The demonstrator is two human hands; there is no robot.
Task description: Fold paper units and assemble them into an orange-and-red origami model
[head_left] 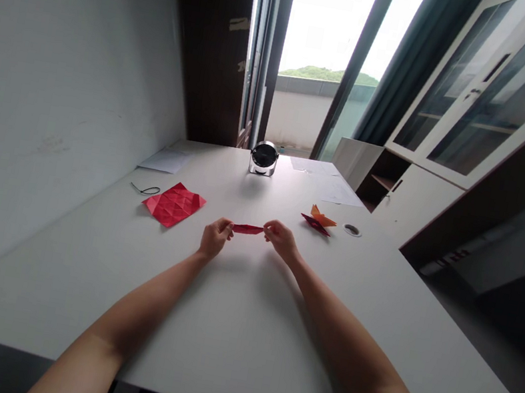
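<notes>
You're pinching a narrow red paper strip (247, 228) btwn both hands, approx. mid-table and straight in front of you, low over the white table (237, 341). Your L hand (215, 237) is closing thumb and fingertips on the strip's left end. Your R hand (280, 239) is doing the same on the right end, so both hands are gripping it and it's running level btwn them. Can't tell whether the strip is touching the tabletop or hanging just over it.

Left of your L hand, near but apart, a creased red sheet (174, 204) is lying flat, w/ a grid of fold lines showing. Just beyond its far-left corner a thin black loop (146, 189) is resting on the table.

Right of your R hand, also apart, two small folded pieces are sitting together: an orange piece (324, 217) is touching a dark red piece (315, 225) in front of it. Just right of those, a round cable hole (352, 230) is showing in the tabletop.

At the far edge a small round fan (264, 157) is standing, facing you. A white sheet (166, 160) is lying far left, and more papers (339, 191) are lying far right. A glass-door cabinet (489, 87) is standing along the right wall.
</notes>
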